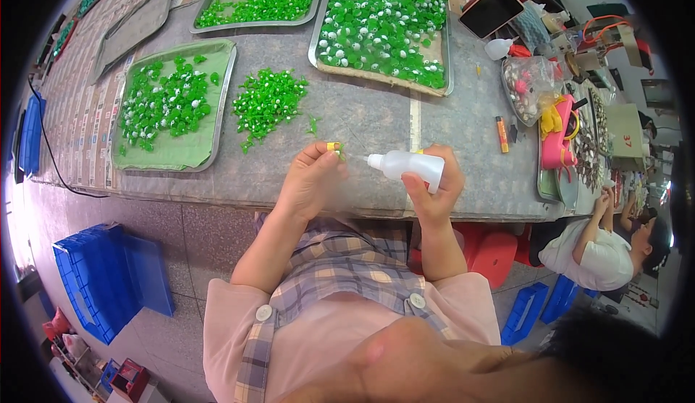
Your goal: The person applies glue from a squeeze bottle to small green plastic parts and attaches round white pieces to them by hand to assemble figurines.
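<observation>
My left hand point(313, 175) is closed in a pinch on a small green plastic piece point(341, 154); a band of yellow tape point(332, 147) wraps one fingertip. In my right hand point(439, 182) lies a white squeeze bottle point(405, 165), tipped sideways, its narrow nozzle pointing left at the green piece with a small gap between. A loose pile of small green pieces with pale spots point(269, 105) lies beyond my left hand. Left of it, a tray lined in green point(174, 155) holds green pieces with white and black eye-like dots.
A large metal tray point(313, 45) of green and white pieces stands at the back, beside another tray point(253, 25) of green bits. An orange tube point(502, 134) and pink holder point(556, 142) lie right. Blue crates point(98, 280), a red stool point(491, 257) and a seated co-worker point(590, 251) are around the table.
</observation>
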The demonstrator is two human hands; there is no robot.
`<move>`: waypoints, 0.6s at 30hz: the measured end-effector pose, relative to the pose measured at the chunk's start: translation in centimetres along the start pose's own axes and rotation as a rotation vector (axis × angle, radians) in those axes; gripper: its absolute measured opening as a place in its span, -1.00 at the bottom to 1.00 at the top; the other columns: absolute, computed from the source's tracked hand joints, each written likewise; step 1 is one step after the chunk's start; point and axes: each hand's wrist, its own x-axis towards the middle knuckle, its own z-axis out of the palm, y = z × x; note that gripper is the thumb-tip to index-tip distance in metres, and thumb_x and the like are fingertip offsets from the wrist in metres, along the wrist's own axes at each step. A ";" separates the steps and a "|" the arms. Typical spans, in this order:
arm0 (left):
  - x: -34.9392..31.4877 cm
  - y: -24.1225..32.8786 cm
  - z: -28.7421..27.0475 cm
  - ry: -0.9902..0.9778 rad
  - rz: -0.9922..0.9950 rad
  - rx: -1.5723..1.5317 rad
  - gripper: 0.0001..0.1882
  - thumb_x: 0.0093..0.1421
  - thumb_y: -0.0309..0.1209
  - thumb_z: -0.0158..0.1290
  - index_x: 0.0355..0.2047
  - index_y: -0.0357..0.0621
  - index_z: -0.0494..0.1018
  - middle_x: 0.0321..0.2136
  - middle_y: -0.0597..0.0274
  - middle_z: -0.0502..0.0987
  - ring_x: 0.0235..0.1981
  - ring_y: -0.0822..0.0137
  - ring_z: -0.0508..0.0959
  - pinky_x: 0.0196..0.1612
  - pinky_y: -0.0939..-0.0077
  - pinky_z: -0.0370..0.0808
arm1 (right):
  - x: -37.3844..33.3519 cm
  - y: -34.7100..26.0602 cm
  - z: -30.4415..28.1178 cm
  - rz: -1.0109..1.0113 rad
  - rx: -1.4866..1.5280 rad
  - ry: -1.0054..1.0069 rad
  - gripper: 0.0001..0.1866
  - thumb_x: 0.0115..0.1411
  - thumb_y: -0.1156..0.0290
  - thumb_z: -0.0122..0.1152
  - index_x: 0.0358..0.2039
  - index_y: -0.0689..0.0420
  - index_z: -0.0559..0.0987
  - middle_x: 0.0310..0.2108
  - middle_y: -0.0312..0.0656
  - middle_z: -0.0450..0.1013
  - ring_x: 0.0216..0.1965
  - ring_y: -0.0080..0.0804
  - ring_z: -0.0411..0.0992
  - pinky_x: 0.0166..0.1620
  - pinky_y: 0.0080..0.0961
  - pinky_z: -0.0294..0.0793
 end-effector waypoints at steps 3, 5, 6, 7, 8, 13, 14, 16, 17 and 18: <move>0.0 0.0 0.2 0.004 -0.001 0.013 -0.92 -0.05 -0.45 -0.01 -0.50 -0.12 0.34 -0.60 0.35 0.38 -0.58 0.49 0.36 -0.47 0.62 0.33 | 0.0 0.2 -0.2 -0.008 -0.010 0.001 -0.69 -0.25 0.30 0.24 -0.58 0.21 0.34 -0.67 -0.24 0.28 -0.66 -0.53 0.25 -0.59 -0.69 0.20; 0.0 0.1 0.2 -0.012 -0.007 0.007 -0.93 -0.05 -0.43 -0.02 -0.53 -0.12 0.33 -0.60 0.35 0.37 -0.58 0.50 0.35 -0.47 0.63 0.32 | 0.0 0.1 -0.3 -0.012 -0.001 0.013 -0.69 -0.25 0.31 0.24 -0.58 0.21 0.34 -0.67 -0.25 0.29 -0.66 -0.55 0.25 -0.59 -0.70 0.20; 0.0 0.1 0.1 -0.024 -0.013 0.003 -0.92 -0.04 -0.42 -0.02 -0.55 -0.11 0.32 -0.61 0.36 0.36 -0.58 0.51 0.34 -0.48 0.64 0.31 | 0.0 0.1 -0.3 0.027 0.050 0.032 -0.69 -0.24 0.31 0.23 -0.57 0.21 0.34 -0.67 -0.25 0.29 -0.65 -0.57 0.25 -0.59 -0.71 0.20; 0.1 0.1 0.1 -0.024 -0.012 0.003 -0.92 -0.04 -0.42 -0.02 -0.55 -0.11 0.32 -0.61 0.36 0.36 -0.58 0.51 0.34 -0.48 0.64 0.31 | 0.0 0.2 -0.3 0.066 0.101 0.050 -0.69 -0.24 0.32 0.23 -0.56 0.21 0.33 -0.66 -0.26 0.30 -0.65 -0.60 0.25 -0.59 -0.72 0.20; 0.1 0.0 0.1 -0.041 0.000 0.008 -0.89 -0.02 -0.39 -0.05 -0.54 -0.15 0.30 -0.61 0.34 0.33 -0.59 0.53 0.33 -0.50 0.69 0.34 | 0.0 0.2 -0.3 0.066 0.102 0.050 -0.69 -0.24 0.32 0.23 -0.56 0.21 0.33 -0.66 -0.26 0.30 -0.65 -0.60 0.25 -0.59 -0.72 0.20; 0.1 0.0 0.1 -0.057 0.004 0.027 -0.86 0.01 -0.37 -0.08 -0.53 -0.18 0.27 -0.62 0.32 0.30 -0.59 0.55 0.32 -0.51 0.74 0.36 | 0.2 0.0 0.0 0.031 0.073 0.073 -0.70 -0.23 0.33 0.23 -0.56 0.20 0.33 -0.66 -0.26 0.30 -0.64 -0.62 0.25 -0.59 -0.74 0.20; 0.1 -0.1 0.0 -0.057 0.006 0.016 -0.86 0.01 -0.37 -0.08 -0.53 -0.17 0.26 -0.62 0.32 0.30 -0.59 0.55 0.32 -0.52 0.74 0.36 | 0.2 0.1 0.0 0.030 0.073 0.072 -0.70 -0.23 0.33 0.23 -0.56 0.20 0.33 -0.66 -0.26 0.30 -0.64 -0.62 0.25 -0.59 -0.74 0.20; 0.1 -0.1 0.0 -0.057 0.007 0.006 -0.86 0.01 -0.37 -0.08 -0.53 -0.17 0.26 -0.62 0.32 0.30 -0.59 0.55 0.31 -0.52 0.74 0.36 | 0.1 0.3 0.0 0.025 0.031 0.047 -0.71 -0.22 0.32 0.22 -0.56 0.20 0.33 -0.66 -0.27 0.29 -0.64 -0.62 0.25 -0.58 -0.75 0.19; 0.1 0.0 0.0 -0.053 0.007 0.009 -0.86 0.01 -0.37 -0.08 -0.54 -0.18 0.27 -0.62 0.32 0.30 -0.59 0.55 0.31 -0.52 0.74 0.36 | 0.1 0.3 0.0 0.025 0.032 0.047 -0.71 -0.22 0.32 0.22 -0.56 0.20 0.33 -0.66 -0.27 0.29 -0.64 -0.62 0.25 -0.58 -0.75 0.19; 0.1 0.0 0.0 -0.050 0.008 0.012 -0.86 0.01 -0.37 -0.08 -0.54 -0.18 0.27 -0.63 0.31 0.30 -0.60 0.55 0.32 -0.51 0.74 0.36 | 0.1 0.2 -0.1 0.020 0.045 0.051 -0.71 -0.21 0.32 0.21 -0.56 0.20 0.33 -0.66 -0.28 0.29 -0.63 -0.64 0.24 -0.59 -0.76 0.18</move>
